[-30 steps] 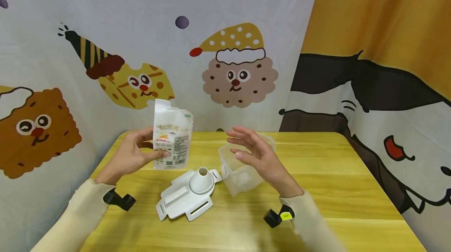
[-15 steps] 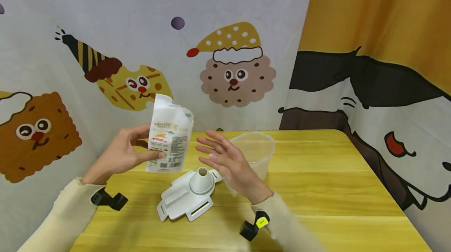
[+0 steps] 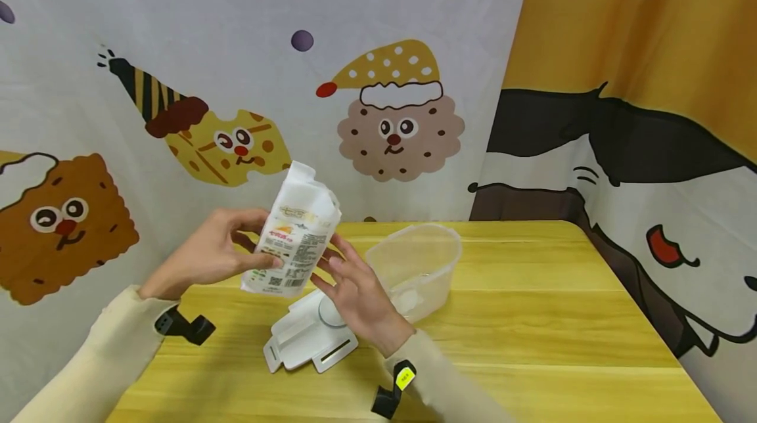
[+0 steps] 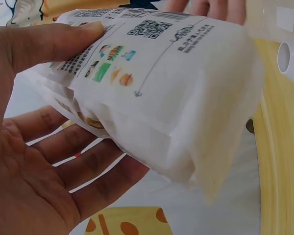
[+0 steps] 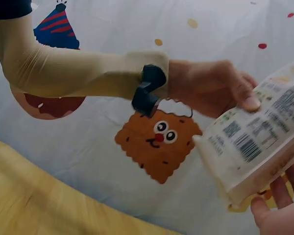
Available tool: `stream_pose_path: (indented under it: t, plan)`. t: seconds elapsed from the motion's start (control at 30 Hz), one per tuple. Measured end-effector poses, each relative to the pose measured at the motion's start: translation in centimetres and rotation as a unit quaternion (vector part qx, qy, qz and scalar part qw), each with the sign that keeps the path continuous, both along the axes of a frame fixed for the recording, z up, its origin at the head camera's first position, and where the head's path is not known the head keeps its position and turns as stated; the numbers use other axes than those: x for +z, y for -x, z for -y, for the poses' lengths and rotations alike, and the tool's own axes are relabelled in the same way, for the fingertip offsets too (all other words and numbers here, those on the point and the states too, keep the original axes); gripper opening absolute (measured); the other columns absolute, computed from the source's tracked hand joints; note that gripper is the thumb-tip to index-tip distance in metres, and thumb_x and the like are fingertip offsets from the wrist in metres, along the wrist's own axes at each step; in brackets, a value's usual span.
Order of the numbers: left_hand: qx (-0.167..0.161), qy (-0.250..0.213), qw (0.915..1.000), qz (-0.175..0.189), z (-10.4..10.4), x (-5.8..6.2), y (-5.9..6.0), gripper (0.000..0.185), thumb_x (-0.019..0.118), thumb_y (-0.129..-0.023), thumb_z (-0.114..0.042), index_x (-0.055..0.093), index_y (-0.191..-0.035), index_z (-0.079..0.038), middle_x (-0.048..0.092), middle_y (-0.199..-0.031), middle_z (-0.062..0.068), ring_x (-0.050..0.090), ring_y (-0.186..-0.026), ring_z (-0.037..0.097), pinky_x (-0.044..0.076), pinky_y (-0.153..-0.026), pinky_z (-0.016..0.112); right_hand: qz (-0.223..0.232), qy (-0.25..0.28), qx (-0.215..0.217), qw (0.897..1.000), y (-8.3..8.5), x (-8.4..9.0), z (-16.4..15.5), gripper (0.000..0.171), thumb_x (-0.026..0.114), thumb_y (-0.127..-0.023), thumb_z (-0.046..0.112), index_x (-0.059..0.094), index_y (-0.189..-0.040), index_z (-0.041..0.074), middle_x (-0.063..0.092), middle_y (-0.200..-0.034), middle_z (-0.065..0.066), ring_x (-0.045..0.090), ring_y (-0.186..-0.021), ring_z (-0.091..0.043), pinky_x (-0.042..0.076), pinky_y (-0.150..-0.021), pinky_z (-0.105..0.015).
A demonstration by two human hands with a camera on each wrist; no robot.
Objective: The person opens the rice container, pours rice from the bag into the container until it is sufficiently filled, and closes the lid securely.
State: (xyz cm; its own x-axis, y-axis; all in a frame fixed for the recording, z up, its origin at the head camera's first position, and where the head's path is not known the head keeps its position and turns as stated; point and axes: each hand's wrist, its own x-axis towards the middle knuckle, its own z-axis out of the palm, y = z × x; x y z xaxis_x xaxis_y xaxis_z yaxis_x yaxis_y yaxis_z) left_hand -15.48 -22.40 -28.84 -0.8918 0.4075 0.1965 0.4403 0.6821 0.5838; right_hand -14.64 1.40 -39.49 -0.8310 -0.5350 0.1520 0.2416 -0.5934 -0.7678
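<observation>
My left hand (image 3: 207,255) holds a white printed food packet (image 3: 296,239) above the table, thumb on its front and fingers behind. The packet tilts to the right; a QR code and small food pictures show in the left wrist view. My right hand (image 3: 363,298) is at the packet's right edge, its fingers loosely bent and partly hidden behind it. In the right wrist view, my right thumb (image 5: 259,210) lies close under the packet's edge. Below the hands sits a white plastic lid (image 3: 307,337) with slotted tabs; my right hand hides its cone-shaped spout.
A clear plastic container (image 3: 434,272) stands on the wooden table (image 3: 532,324), just beyond my right hand. Behind the table hangs a curtain (image 3: 236,16) with cartoon prints. A small black camera (image 3: 186,326) is strapped to my left wrist.
My right hand has moved left from over the container to the packet's right edge. The packet, still in my left hand, now tilts further to the right.
</observation>
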Motion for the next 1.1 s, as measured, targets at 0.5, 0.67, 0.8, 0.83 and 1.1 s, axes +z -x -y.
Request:
stream_pose_path:
  t: [0.5, 0.67, 0.8, 0.83, 1.1]
  plan:
    - [-0.075, 0.008, 0.9947, 0.069, -1.2, 0.4, 1.5, 0.040, 0.087, -0.079, -0.017, 0.072, -0.116, -0.012, 0.076, -0.099, 0.003, 0.072, -0.087, 0.016, 0.062, -0.069, 0.027, 0.059, 0.067, -0.036, 0.995, 0.3, -3.1, 2.3, 0.047, 0.055, -0.097, 0.007, 0.048, -0.137, 0.031, 0.055, -0.137, 0.009, 0.054, -0.130, -0.010, 0.042, -0.113, -0.040]
    - [-0.088, 0.005, 0.9926, 0.083, -1.4, 0.4, 1.7, 0.040, 0.087, -0.080, -0.016, 0.072, -0.117, -0.010, 0.077, -0.098, 0.003, 0.072, -0.086, 0.016, 0.062, -0.069, 0.029, 0.067, 0.085, -0.030, 0.994, 0.4, -3.8, 2.3, 0.055, 0.057, -0.096, 0.008, 0.043, -0.144, 0.031, 0.055, -0.140, 0.008, 0.053, -0.132, -0.011, 0.039, -0.117, -0.043]
    - [-0.093, 0.006, 0.9919, 0.087, -1.7, 0.3, 1.9, 0.038, 0.086, -0.080, -0.016, 0.073, -0.116, -0.011, 0.077, -0.095, 0.002, 0.072, -0.085, 0.017, 0.062, -0.068, 0.030, 0.064, 0.092, -0.018, 0.994, 0.4, -4.2, 2.1, 0.057, 0.057, -0.098, 0.011, 0.040, -0.149, 0.030, 0.055, -0.144, 0.008, 0.051, -0.136, -0.012, 0.037, -0.120, -0.046]
    - [-0.094, 0.006, 0.9918, 0.087, -1.8, 0.2, 2.0, 0.038, 0.086, -0.080, -0.016, 0.073, -0.115, -0.011, 0.076, -0.095, 0.002, 0.072, -0.085, 0.017, 0.062, -0.068, 0.030, 0.063, 0.092, -0.014, 0.994, 0.4, -4.3, 2.0, 0.057, 0.057, -0.098, 0.012, 0.040, -0.149, 0.031, 0.055, -0.144, 0.008, 0.050, -0.137, -0.013, 0.036, -0.121, -0.047]
    - [-0.085, 0.008, 0.9922, 0.091, -2.2, 0.1, 2.2, 0.042, 0.084, -0.082, -0.018, 0.071, -0.121, -0.011, 0.076, -0.096, 0.002, 0.071, -0.086, 0.018, 0.062, -0.068, 0.030, 0.058, 0.114, 0.010, 0.992, 0.2, -5.0, 1.9, 0.055, 0.061, -0.100, 0.018, 0.042, -0.149, 0.035, 0.055, -0.148, 0.008, 0.045, -0.144, -0.017, 0.028, -0.126, -0.050]
